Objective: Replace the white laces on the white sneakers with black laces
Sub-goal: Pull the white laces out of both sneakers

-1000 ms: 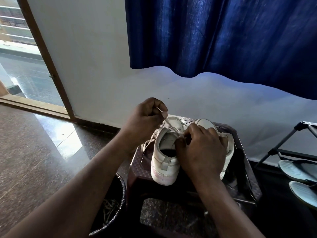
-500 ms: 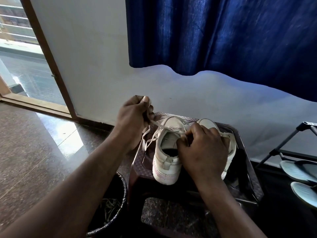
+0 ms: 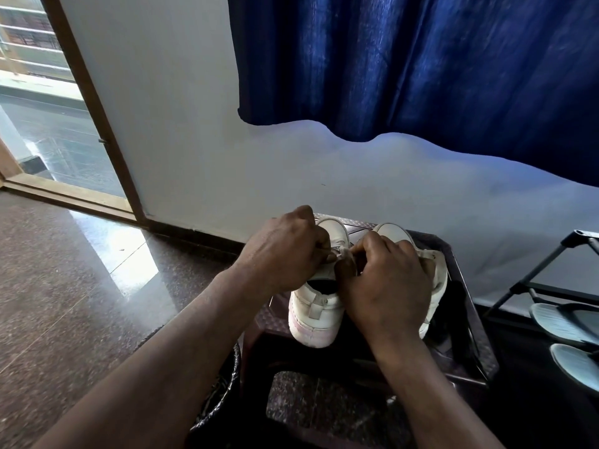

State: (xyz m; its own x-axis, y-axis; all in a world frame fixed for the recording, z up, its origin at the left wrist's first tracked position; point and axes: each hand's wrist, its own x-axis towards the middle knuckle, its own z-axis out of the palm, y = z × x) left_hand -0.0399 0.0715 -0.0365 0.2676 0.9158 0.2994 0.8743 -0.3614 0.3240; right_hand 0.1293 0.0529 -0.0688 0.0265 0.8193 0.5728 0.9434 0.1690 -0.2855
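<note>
Two white sneakers stand side by side on a dark plastic stool (image 3: 466, 361), toes toward the wall. Over the left sneaker (image 3: 316, 319) both hands meet at its lacing. My left hand (image 3: 285, 254) has its fingers curled and pinches the white lace (image 3: 340, 252) above the tongue. My right hand (image 3: 385, 286) also pinches at the lace there, and covers much of the right sneaker (image 3: 436, 270). A dark strip, perhaps black laces (image 3: 457, 319), lies on the stool to the right of the shoes. Most of the lacing is hidden by my fingers.
A black bin (image 3: 220, 393) stands on the floor at the stool's left. A metal shoe rack (image 3: 551, 264) with grey sandals (image 3: 564, 325) is at the right. The white wall and a blue curtain (image 3: 421, 66) are behind; a doorway opens at far left.
My left hand, which had pulled the white lace out up and to the left, has come back down to the left sneaker's lacing beside my right hand.
</note>
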